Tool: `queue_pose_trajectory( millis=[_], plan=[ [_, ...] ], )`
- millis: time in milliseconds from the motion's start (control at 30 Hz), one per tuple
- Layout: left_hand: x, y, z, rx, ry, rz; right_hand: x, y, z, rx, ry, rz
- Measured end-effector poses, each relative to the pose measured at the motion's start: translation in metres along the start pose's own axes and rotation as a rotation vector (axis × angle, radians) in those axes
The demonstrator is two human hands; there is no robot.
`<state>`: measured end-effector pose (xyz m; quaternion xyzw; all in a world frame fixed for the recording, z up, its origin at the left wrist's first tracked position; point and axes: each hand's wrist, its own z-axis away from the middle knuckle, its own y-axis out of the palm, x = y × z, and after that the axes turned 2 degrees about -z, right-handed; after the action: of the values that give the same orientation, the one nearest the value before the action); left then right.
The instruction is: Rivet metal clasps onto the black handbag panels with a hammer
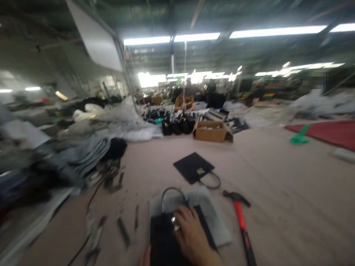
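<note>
A black flat panel [163,240] with a looped dark handle [173,189] lies on a grey slab [216,225] in front of me. My right hand [191,231] rests over the panel, its fingers curled and closed around a small shiny metal piece [173,220] near the handle. At the bottom edge of the view, a small part of my left hand [145,256] touches the panel's left edge; most of its fingers are out of view. Beyond the slab lies a second black panel [192,166] with gold-coloured metal on it and its own looped handle [215,183].
A hammer [240,214] with a red and black handle lies right of the slab. Several hand tools [123,232] and a cable [90,201] lie left. Farther back are an open cardboard box [210,133], black bags [177,125], a green object [301,136] and a seated person [188,102].
</note>
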<state>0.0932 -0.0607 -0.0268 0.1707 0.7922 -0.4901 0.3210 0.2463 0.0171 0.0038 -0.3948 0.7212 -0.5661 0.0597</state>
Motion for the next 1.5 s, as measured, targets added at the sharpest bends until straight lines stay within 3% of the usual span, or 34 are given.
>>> queue_pose_trajectory(
  millis=[67,167,800,900,1033,1167,1300,1500],
  plan=[
    [0.022,-0.013,0.036,0.078,-0.105,-0.087,-0.002,0.020,0.004,0.070,0.039,-0.028],
    [0.041,-0.021,0.059,0.198,-0.072,-0.143,-0.008,0.036,0.002,0.066,0.019,-0.022],
    [0.036,-0.029,0.052,0.205,-0.079,-0.071,-0.011,0.026,-0.008,0.133,0.004,0.049],
    [0.047,-0.045,0.034,0.198,-0.123,-0.013,-0.009,0.027,-0.008,0.135,0.020,0.071],
    [0.078,-0.078,-0.014,0.128,-0.331,-0.138,-0.010,0.028,-0.009,0.120,-0.011,0.085],
    [0.108,-0.106,-0.064,0.248,-0.494,-0.340,-0.014,0.032,-0.009,0.077,-0.044,0.101],
    [0.120,-0.107,-0.094,0.391,-0.513,-0.493,-0.016,0.035,-0.009,0.053,-0.056,0.104],
    [0.114,-0.095,-0.113,0.433,-0.519,-0.540,-0.017,0.037,-0.010,0.033,-0.051,0.075]
  ],
)
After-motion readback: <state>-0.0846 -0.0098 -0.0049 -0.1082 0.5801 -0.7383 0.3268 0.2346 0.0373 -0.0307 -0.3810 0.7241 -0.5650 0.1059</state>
